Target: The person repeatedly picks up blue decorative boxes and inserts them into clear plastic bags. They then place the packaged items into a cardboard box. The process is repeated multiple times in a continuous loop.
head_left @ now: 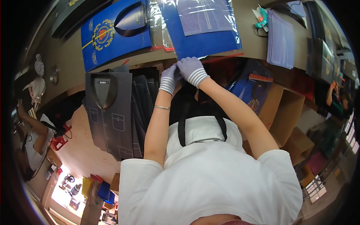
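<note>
A clear plastic bag (pixel 234 26) lies at the table's near edge, with a flat blue paper bag (pixel 204 45) and a lilac sheet (pixel 206 17) inside. My right hand (pixel 192 71), in a lilac glove with a white-striped cuff, has its fingers bent at the near left corner of the plastic bag. Right beside it, my left hand (pixel 168 79), gloved alike, is closed with its fingertips close to the right hand's. Whatever sits between the left fingers is hidden. Farther left, a blue gift bag (pixel 112 37) with a gold emblem and dark ribbon handle lies flat.
Dark grey shirt-patterned bags (pixel 108 123) stand in a row left of my arms. Lilac sheets (pixel 280 39) are stacked at the right, near a teal glue gun (pixel 261 18). An open cardboard box (pixel 283 112) stands below the table's right side. Co-workers are at both far sides.
</note>
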Motion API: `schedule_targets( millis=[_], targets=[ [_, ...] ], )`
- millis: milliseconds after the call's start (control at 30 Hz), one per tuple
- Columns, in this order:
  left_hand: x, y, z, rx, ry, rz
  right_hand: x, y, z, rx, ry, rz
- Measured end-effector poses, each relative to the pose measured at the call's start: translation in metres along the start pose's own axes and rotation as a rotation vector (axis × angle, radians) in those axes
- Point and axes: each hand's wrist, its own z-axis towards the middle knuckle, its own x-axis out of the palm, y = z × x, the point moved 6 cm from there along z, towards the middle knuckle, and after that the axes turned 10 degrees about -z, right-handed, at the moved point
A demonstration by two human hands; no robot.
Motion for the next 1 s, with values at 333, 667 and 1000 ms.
schedule_targets(
  millis=[333,667,1000],
  targets=[
    [-0.04,-0.025,0.013,0.151,-0.056,0.146,-0.084,-0.188,-0.185,0.683,-0.242,0.113],
    [0.004,0.007,0.001,-0.04,0.521,-0.014,0.024,-0.187,-0.33,0.926,0.302,0.573],
    [0.055,-0.054,-0.007,0.132,0.502,-0.367,0.044,-0.14,-0.042,0.677,0.146,1.902]
  ],
)
